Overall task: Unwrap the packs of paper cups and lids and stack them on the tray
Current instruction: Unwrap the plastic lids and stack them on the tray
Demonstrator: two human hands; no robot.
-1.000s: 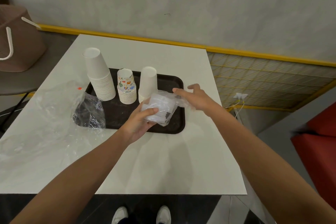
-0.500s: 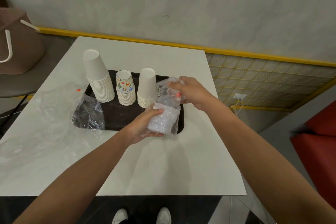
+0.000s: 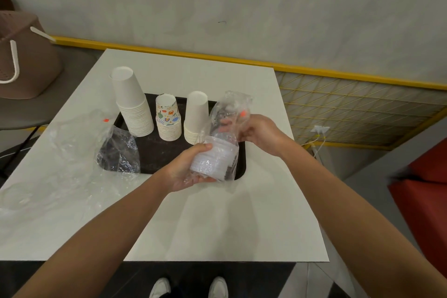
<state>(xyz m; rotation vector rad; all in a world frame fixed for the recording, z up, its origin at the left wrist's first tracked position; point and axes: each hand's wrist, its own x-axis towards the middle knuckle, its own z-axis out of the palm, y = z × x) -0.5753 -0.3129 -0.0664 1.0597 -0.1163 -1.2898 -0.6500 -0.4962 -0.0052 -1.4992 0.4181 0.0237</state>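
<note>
A dark tray (image 3: 167, 157) on the white table carries three upside-down stacks: tall white cups (image 3: 131, 104), patterned cups (image 3: 168, 118) and white cups (image 3: 196, 116). Over the tray's right end I hold a clear plastic pack of white lids (image 3: 215, 159), stood upright. My left hand (image 3: 188, 169) grips its lower part from the left, thumb across the lids. My right hand (image 3: 261, 133) pinches the loose upper plastic (image 3: 232, 111), which has an orange sticker on it.
Crumpled clear wrappers (image 3: 72, 159) lie over the tray's left end and the table's left side. A brown basket (image 3: 24, 55) sits on a chair at far left. Yellow wire grating (image 3: 358, 109) runs past the table's right edge. My shoes show below the near edge.
The lid pack has been turned from lying sideways to upright. My right hand went from open at the pack's end to gripping the bag's top and drawing it upward.
</note>
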